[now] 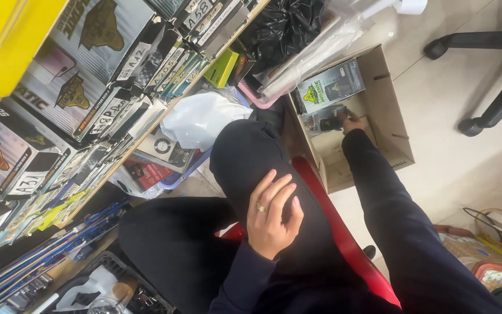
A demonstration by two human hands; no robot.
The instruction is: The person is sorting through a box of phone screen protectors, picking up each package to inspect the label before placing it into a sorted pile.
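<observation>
Reaching down into the cardboard box (387, 116), the right hand (351, 123) pinched a small flat packet (326, 120), likely light, stiff and best gripped at its edges, while the left hand (271, 212) rested open and empty on the thigh.

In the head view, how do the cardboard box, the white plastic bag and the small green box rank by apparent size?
1. cardboard box
2. white plastic bag
3. small green box
All three lie at a similar distance, so the order seems reliable.

right hand (352, 123) in cardboard box (393, 125), left hand (271, 215) on knee (245, 154)
</observation>
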